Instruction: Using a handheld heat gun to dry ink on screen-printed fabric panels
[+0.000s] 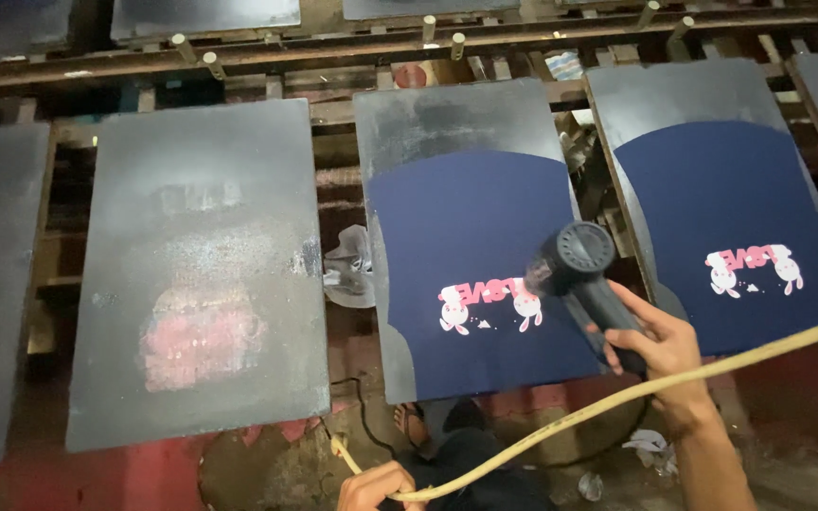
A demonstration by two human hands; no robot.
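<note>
My right hand (660,345) grips the handle of a black heat gun (579,265), whose round rear faces me and whose nozzle points at the pink and white print (489,305) on a navy fabric piece (471,246). That fabric lies on a dark grey pallet board (447,118). My left hand (379,487), at the bottom edge, is closed on the gun's yellowish cord (617,402), which runs across to the right edge.
An empty grey pallet board (201,274) with pink ink residue lies to the left. Another board (684,90) on the right carries a navy fabric (731,208) with the same print. Wooden rails (333,47) and pegs run along the back. A crumpled rag (352,270) sits between boards.
</note>
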